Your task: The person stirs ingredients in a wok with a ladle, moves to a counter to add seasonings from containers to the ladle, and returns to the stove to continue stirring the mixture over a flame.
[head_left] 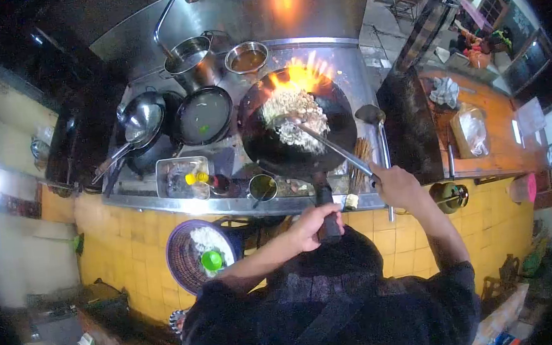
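Observation:
A large black wok (257, 145) sits on the stove, with fried rice (290, 106) heaped in it. Flames (301, 76) flare up along the wok's far rim. My left hand (314, 226) is closed around the dark wok handle (326, 210) near my body. In my right hand (396, 186) is the long handle of a metal ladle (332, 145); its bowl lies partly buried in the rice. What kind of grains or pieces are mixed in is too small to tell.
Left of the wok are a dark pan (203, 116), a strainer (140, 121), a tall pot (193, 62) and a bowl of brown liquid (246, 58). A clear container (173, 179), bottle (220, 184) and cup (263, 188) line the front. A purple basket (180, 261) stands on the floor.

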`<action>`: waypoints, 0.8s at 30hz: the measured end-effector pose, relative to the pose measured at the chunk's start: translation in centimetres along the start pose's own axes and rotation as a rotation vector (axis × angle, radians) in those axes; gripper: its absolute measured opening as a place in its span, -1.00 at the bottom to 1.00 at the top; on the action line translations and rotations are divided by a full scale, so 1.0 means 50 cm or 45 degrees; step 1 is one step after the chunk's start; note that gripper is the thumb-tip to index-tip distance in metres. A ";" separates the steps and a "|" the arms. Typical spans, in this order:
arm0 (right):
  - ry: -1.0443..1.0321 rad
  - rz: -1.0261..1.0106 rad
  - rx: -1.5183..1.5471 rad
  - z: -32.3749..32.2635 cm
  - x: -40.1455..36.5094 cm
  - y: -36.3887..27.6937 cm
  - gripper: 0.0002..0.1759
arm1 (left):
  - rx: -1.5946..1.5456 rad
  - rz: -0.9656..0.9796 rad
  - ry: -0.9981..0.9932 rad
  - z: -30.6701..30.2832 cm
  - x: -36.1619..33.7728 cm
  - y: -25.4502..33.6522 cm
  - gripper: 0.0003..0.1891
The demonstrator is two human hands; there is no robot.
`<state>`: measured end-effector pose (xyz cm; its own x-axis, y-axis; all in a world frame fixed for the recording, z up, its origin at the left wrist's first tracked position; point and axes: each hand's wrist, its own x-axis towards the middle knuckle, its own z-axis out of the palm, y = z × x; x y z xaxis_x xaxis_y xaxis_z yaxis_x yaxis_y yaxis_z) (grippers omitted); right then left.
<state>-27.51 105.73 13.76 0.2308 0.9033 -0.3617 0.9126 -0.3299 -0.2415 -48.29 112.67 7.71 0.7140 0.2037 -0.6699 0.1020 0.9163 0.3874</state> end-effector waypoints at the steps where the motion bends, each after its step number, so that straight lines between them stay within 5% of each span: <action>1: -0.010 0.009 -0.031 0.008 0.003 0.006 -0.45 | 0.005 -0.003 0.003 -0.008 0.013 0.024 -0.84; 3: -0.088 -0.034 -0.002 0.047 0.013 0.031 -0.45 | -0.087 0.041 0.017 -0.054 0.066 0.071 -0.83; 7: 0.322 -0.023 -0.183 0.081 0.043 0.084 -0.48 | 0.004 0.303 0.119 -0.131 0.142 0.042 -0.77; 9: 0.054 -0.076 0.118 0.020 0.073 0.110 -0.46 | 0.067 0.122 -0.066 -0.042 0.024 0.026 -0.80; 10: -0.250 0.214 0.546 -0.062 0.049 0.080 -0.50 | -0.026 0.024 -0.030 -0.044 0.013 0.007 -0.81; 11: -0.235 0.208 0.539 -0.064 0.069 0.087 -0.50 | -0.118 -0.061 -0.002 -0.042 0.017 0.008 -0.82; 14: -0.225 0.288 0.742 0.013 0.129 0.068 -0.53 | 0.041 0.282 0.060 -0.158 0.148 0.005 -0.88; 17: 0.091 0.014 0.405 0.218 0.240 0.069 -0.60 | 0.295 0.499 0.244 -0.283 0.284 0.018 -0.89; 19: 0.048 -0.201 0.128 0.198 0.287 0.127 -0.61 | 0.334 0.528 0.223 -0.319 0.307 0.039 -0.91; 20: -0.276 0.090 0.396 0.044 0.229 0.084 -0.60 | 0.355 0.560 0.209 -0.320 0.316 0.049 -0.92; 21: -0.311 0.113 0.311 -0.005 0.223 0.088 -0.61 | 0.348 0.581 0.202 -0.309 0.322 0.061 -0.92; 24: 0.072 -0.113 0.000 0.129 0.291 0.095 -0.62 | 0.333 0.380 0.248 -0.277 0.290 0.077 -0.85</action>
<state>-21.99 115.52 1.57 0.1678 0.9431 -0.2872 0.9303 -0.2479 -0.2703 -47.13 123.92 -9.29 0.5973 0.5307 -0.6014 0.1007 0.6942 0.7127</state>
